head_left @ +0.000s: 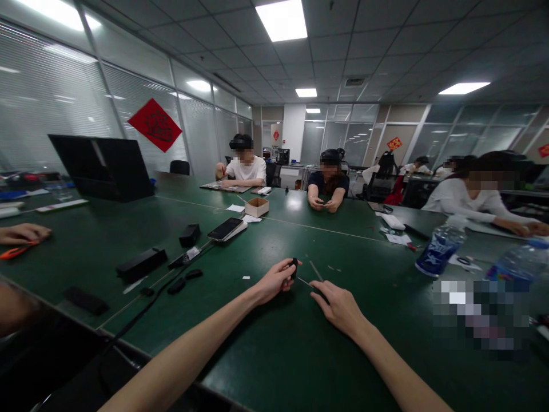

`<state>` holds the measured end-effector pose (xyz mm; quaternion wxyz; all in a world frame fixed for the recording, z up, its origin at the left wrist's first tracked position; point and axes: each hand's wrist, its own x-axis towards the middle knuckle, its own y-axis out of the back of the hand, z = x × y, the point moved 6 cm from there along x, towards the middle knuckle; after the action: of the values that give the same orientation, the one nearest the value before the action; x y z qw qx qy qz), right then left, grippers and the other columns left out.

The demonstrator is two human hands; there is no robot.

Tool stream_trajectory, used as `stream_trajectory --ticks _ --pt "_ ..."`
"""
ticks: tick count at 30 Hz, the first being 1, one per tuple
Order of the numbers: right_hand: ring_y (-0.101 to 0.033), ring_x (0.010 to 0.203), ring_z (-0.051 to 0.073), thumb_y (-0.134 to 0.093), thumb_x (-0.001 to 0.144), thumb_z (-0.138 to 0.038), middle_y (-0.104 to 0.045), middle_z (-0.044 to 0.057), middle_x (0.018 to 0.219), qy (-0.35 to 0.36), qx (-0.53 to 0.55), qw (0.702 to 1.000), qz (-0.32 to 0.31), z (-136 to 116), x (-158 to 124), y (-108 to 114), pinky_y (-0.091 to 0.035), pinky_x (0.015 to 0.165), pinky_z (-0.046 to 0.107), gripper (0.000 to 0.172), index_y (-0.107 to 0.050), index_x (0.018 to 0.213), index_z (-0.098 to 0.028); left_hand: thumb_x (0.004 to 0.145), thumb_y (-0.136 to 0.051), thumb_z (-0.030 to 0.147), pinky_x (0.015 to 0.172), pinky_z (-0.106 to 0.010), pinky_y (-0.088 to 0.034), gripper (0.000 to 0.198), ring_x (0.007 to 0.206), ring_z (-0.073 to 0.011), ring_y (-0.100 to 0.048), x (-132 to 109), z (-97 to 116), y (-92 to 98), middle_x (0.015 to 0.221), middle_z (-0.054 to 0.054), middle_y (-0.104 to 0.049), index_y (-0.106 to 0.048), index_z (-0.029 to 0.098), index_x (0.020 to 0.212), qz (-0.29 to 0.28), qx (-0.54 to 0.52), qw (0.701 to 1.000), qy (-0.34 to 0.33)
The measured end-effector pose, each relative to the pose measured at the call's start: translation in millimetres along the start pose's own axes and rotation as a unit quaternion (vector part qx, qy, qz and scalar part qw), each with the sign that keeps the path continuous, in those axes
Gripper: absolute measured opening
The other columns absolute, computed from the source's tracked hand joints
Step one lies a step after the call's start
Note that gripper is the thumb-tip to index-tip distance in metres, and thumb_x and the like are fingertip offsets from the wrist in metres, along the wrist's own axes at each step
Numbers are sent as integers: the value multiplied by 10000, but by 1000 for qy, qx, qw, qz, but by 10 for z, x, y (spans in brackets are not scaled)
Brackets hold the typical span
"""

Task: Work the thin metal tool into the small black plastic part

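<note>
My left hand [277,281] is closed around a small black object [294,268], held upright just above the green table; its kind is not clear. To its right, my right hand [337,302] pinches a thin metal tool [304,282], whose tip reaches to the black object. The tool's handle end is hidden by my fingers. A narrow pale strip [316,270] shows just beyond my right fingertips; I cannot tell whether it is held or lies on the table. A small white piece [246,277] lies left of my left hand.
Left on the green table [266,366] are black blocks [141,264], a dark cable [165,289] and a phone [225,229]. An open cardboard box [257,207] stands farther back. Bottles [441,246] stand at right. Several people sit around; one person's hand [26,233] is near orange-handled pliers [16,252].
</note>
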<state>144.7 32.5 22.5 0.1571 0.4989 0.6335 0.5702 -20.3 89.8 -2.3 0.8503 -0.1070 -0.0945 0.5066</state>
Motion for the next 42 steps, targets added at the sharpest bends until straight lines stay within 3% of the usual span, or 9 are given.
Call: stream_trajectory --ticks 11,20,28,42 --pt "-606 763 158 -364 964 -379 -602 45 969 19 -77 997 6 15 -13 -35 -455 634 257 320 -509 1227 -269 826 -608 430 501 -185 -271 391 537 -46 -386 19 -31 5 705 24 -403 -558 166 1111 -11 -18 1000 -1" --pt "-615 757 148 -410 948 -356 -627 38 992 13 -41 999 29 22 -6 -22 -475 665 256 249 -512 1136 -229 839 -591 418 526 -197 -356 359 607 -68 -495 34 -42 40 835 -24 -498 -545 158 1082 -4 12 1000 -16" --pt "-615 763 142 -323 976 -376 -624 48 959 14 -65 998 21 -15 -7 -9 -463 649 240 317 -547 1148 -234 851 -568 416 493 -192 -335 359 568 -59 -461 46 -26 28 802 -6 -485 -540 169 1109 -15 39 998 -36" --pt "-622 810 147 -249 990 -329 -645 47 943 27 -45 997 -63 -93 -7 -19 -450 721 246 338 -542 1109 -210 810 -583 471 460 -188 -298 383 534 -54 -449 18 -52 59 831 -29 -541 -588 138 1000 -35 120 992 -6"
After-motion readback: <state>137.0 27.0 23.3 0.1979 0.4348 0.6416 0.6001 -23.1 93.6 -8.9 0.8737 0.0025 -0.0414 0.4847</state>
